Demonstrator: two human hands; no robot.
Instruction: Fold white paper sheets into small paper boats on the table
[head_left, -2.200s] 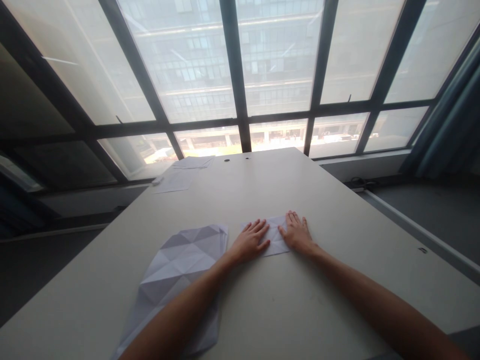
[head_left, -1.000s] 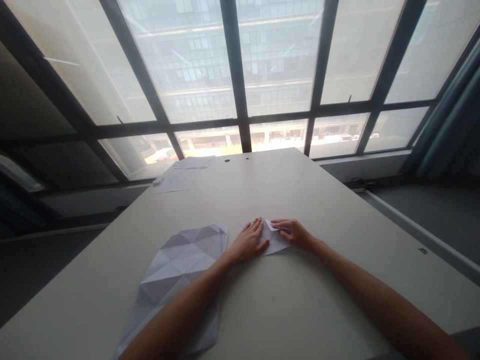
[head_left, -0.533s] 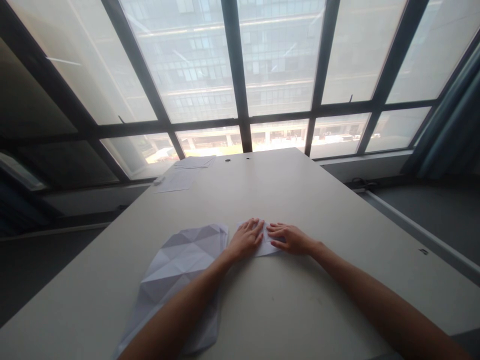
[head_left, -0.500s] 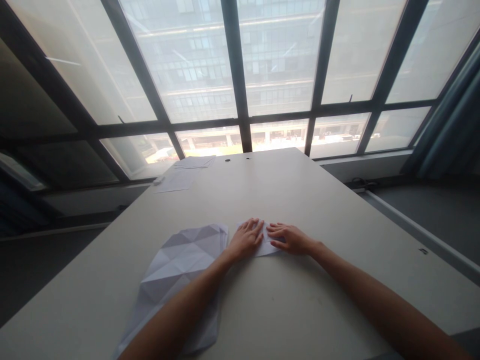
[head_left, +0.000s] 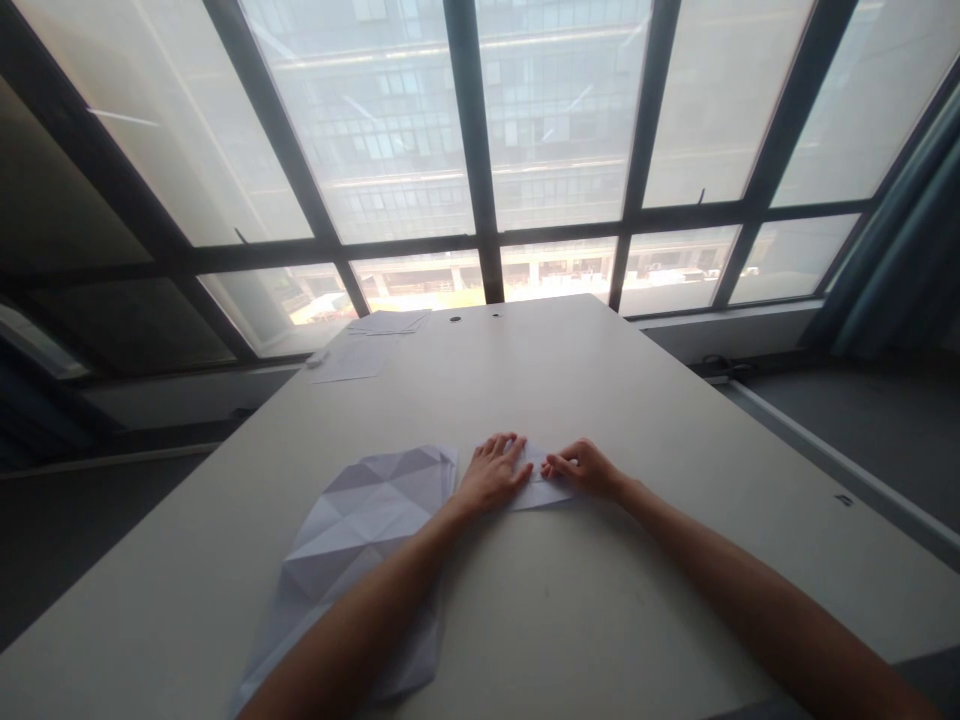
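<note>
A small piece of folded white paper lies on the table in front of me. Flat on its left part rests my left hand, fingers stretched out and slightly apart. My right hand is at the paper's right side, its fingers curled in and the fingertips pinching at the upper layer. The exact fold under the fingertips is too small to make out. Left of the folded piece, a larger creased white paper stands in ridges, partly covered by my left forearm.
The white table reaches to a wall of dark-framed windows. Several loose sheets lie at its far left corner, beside a small white object. A small dark fitting sits near the right edge.
My right hand has gone from lying flat with fingers spread to curled fingers at the folded paper. My left hand has stayed pressed on the paper.
</note>
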